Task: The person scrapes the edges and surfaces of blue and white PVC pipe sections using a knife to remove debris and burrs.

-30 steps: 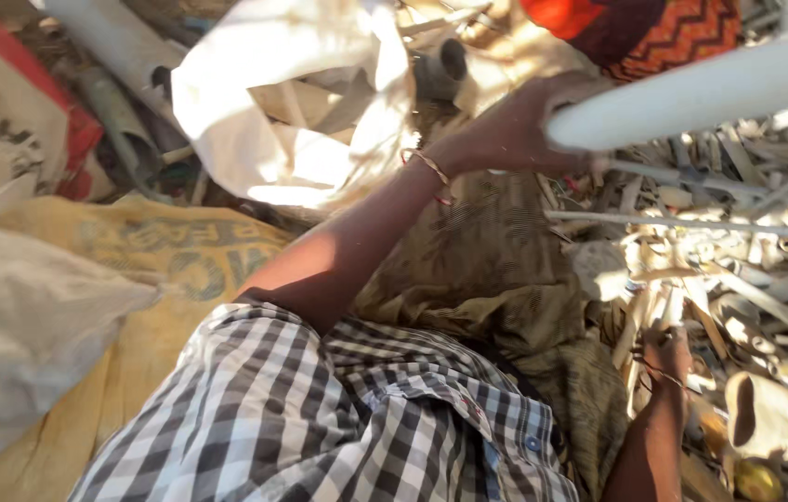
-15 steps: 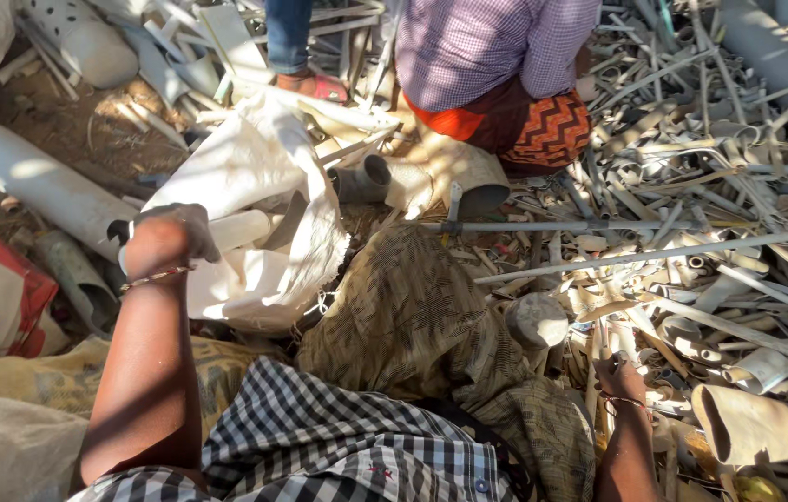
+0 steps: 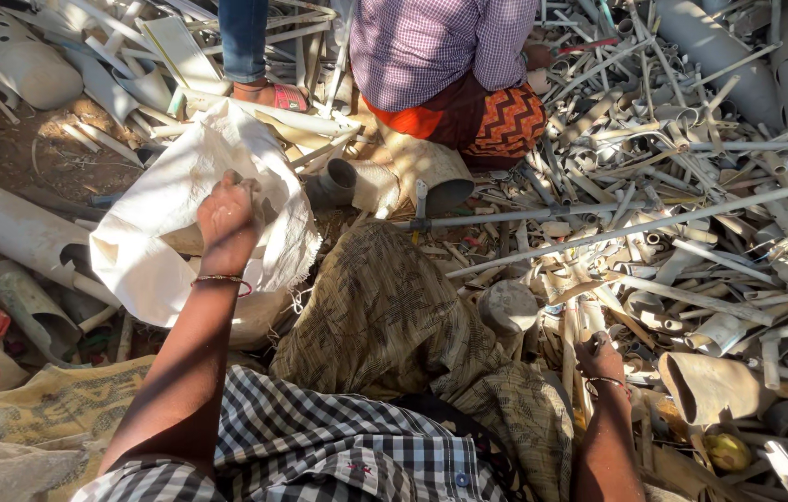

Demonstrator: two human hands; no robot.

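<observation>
Since half a second ago, left hand (image 3: 227, 216) has been lowered to the white sack (image 3: 171, 242) mouth, fingers curled shut on something hidden; right hand (image 3: 600, 358) rests among pipe scraps (image 3: 691, 242), grip indiscernible.

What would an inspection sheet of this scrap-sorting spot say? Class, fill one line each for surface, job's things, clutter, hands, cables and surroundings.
Surface: bare dirt ground, mostly buried under scrap.
Job's things: white woven sack, open-mouthed; broken pale plastic pipe pieces heaped on the person's right.
Clutter: large grey pipes, a perforated pipe, pipe elbows, yellowish sacks.
Hands: left hand closed at the white sack's mouth, contents hidden; right hand down among the pipe pieces, grip unclear.
Cables: nothing seen.
Surroundings: a second person in a checked shirt crouches opposite; another's leg in jeans beside them.
</observation>
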